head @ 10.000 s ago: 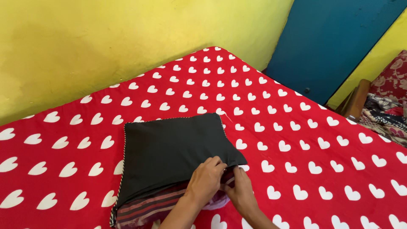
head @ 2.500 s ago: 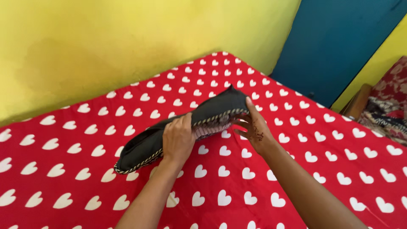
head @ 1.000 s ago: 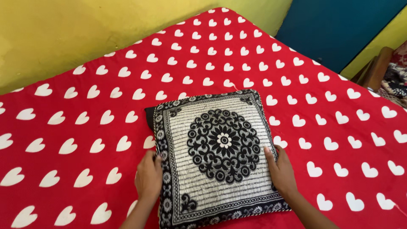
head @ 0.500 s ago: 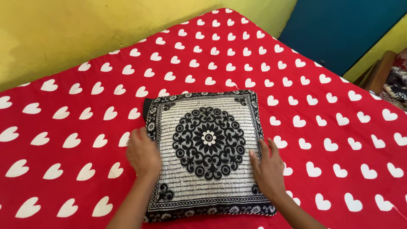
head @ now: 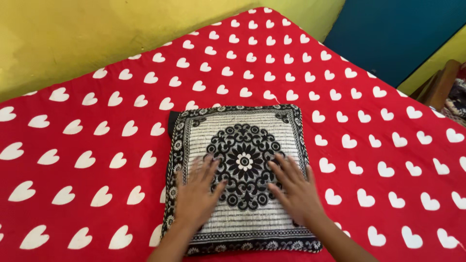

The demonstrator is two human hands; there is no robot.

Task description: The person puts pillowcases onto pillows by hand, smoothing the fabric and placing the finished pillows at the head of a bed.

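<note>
In the head view, a square cushion (head: pixel 241 177) with a black-and-white woven medallion pattern lies flat on a red bedsheet (head: pixel 97 145) printed with white hearts, near the bed's front edge. Half a second ago both hands were set at its side edges; now the left hand (head: pixel 196 194) and right hand (head: pixel 296 189) are pressed on its face beside the medallion, fingers spread flat and gripping nothing, so the soft, padded cover is likely being smoothed. A yellow wall (head: pixel 97 34) and a blue door (head: pixel 393 34) are seen behind the bed.

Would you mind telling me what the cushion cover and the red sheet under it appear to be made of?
The cushion cover looks like woven cotton, matte, with fine ribbed stripes and a black floral medallion. The red sheet seems thin printed cloth, matte, lying in soft creases with white hearts. Both hands, left and right, lie flat on the cushion.
</note>
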